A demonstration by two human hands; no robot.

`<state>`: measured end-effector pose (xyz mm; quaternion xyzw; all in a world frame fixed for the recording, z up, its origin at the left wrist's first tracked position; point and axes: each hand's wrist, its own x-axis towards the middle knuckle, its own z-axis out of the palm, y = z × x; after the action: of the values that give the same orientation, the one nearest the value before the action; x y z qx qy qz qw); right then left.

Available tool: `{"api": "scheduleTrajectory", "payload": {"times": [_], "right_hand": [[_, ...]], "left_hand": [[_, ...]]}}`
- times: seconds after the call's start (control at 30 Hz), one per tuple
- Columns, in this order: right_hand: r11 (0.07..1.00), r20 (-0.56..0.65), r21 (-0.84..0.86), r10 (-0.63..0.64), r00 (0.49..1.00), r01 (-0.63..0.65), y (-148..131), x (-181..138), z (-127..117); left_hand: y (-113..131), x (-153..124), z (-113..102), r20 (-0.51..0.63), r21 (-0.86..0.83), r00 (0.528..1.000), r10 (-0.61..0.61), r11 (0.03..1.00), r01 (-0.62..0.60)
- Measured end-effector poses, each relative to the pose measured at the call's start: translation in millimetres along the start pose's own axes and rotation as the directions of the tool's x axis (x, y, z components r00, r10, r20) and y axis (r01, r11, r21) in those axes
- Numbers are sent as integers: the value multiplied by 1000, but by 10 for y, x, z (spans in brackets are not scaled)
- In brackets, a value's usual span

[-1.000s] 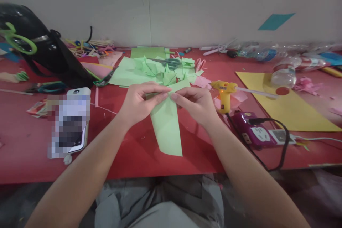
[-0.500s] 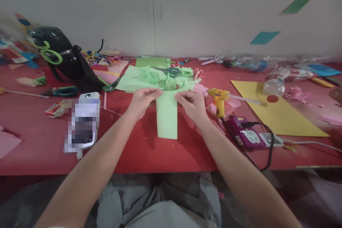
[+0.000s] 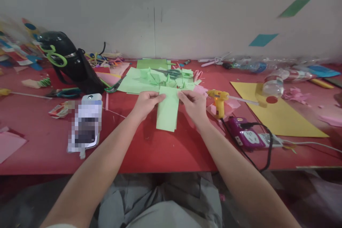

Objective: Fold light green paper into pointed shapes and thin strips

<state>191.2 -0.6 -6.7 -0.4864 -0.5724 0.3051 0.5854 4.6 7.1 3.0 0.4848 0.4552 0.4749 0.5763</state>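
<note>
A folded strip of light green paper (image 3: 167, 112) hangs between my hands above the red tabletop (image 3: 133, 149). My left hand (image 3: 148, 102) pinches its upper left edge between thumb and fingers. At the upper right edge, my right hand (image 3: 193, 102) grips it the same way. The lower end shows two layers slightly out of line. Just behind lie folded green paper pieces (image 3: 171, 81) on larger green sheets (image 3: 130, 80), with dark scissors (image 3: 171, 72) on top.
To the right are a yellow glue gun (image 3: 219, 103), a purple power strip (image 3: 247, 135), a yellow sheet (image 3: 280, 117) and plastic bottles (image 3: 273, 86). A phone (image 3: 87, 123), teal-handled pliers (image 3: 68, 92) and a leaning black bottle (image 3: 69, 57) are on the left.
The green paper strip has tilted, its lower end swinging up and slightly left, and a second layer now shows at its lower right. Both hands keep hold; the camera view has shifted slightly.
</note>
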Motion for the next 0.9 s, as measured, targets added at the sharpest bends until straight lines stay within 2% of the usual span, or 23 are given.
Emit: {"api": "scheduleTrajectory", "payload": {"times": [0.07,0.13,0.23,0.3,0.43,0.53,0.73,0.9], "right_hand": [[1000,-21,9,-2,1000,2,2,6,8],[1000,-41,9,-2,999,3,4,11,13],[1000,-61,12,-10,998,11,12,18,11],[1000,-71,24,-15,997,16,21,22,9],[999,-75,48,-18,997,21,37,23,13],[999,-86,49,-16,996,20,47,25,16],[999,-111,44,5,994,0,64,42,3],[998,-110,54,-21,994,27,74,54,-11]], "left_hand": [[-2,-3,7,-45,85,999,25,996,-21],[-20,12,6,-42,128,998,40,991,-35],[-61,56,-3,13,65,999,46,997,-46],[-75,77,-12,8,30,999,39,999,-40],[-62,64,-27,-42,84,999,-8,996,11],[-66,48,-37,-33,148,999,-17,989,22],[-125,96,-50,83,81,994,76,993,-83],[-55,32,-25,244,59,970,3,998,-18]]}}
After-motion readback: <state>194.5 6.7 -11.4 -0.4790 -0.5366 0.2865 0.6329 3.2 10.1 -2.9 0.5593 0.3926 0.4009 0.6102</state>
